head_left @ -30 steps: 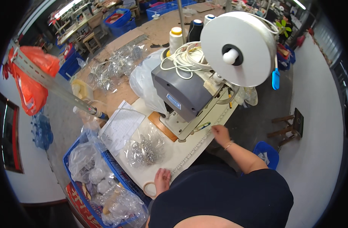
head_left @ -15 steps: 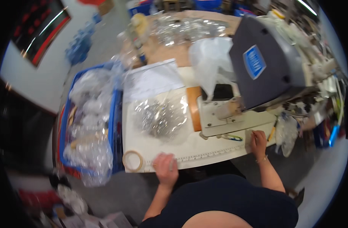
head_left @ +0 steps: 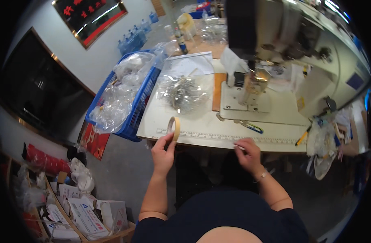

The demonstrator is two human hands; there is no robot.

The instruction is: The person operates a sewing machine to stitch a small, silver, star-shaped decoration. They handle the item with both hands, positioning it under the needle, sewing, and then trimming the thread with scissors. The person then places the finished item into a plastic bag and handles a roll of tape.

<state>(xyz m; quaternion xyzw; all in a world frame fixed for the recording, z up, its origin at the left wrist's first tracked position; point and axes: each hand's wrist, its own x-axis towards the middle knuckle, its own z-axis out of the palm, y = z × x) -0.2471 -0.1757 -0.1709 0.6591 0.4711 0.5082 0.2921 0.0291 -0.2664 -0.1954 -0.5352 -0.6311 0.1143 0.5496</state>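
My left hand (head_left: 163, 152) holds a roll of beige tape (head_left: 173, 127) upright at the front edge of the white sewing table (head_left: 193, 125). My right hand (head_left: 248, 152) rests at the table's front edge, fingertips on the printed ruler strip (head_left: 217, 135), pinching something small that I cannot make out. A clear plastic bag of small metal parts (head_left: 184, 92) lies on the table beyond the tape. The sewing machine (head_left: 282, 48) stands to the right, its needle area lit.
A blue crate (head_left: 143, 103) full of clear plastic bags stands left of the table. Scissors with blue handles (head_left: 248, 126) lie near the ruler. Plastic bags (head_left: 325, 143) hang at the table's right end. Cardboard boxes (head_left: 84, 214) sit on the floor at lower left.
My left hand has picked the tape roll up off the table and now holds it on edge. The view has swung so the machine sits upper right. My right hand stays at the front edge.
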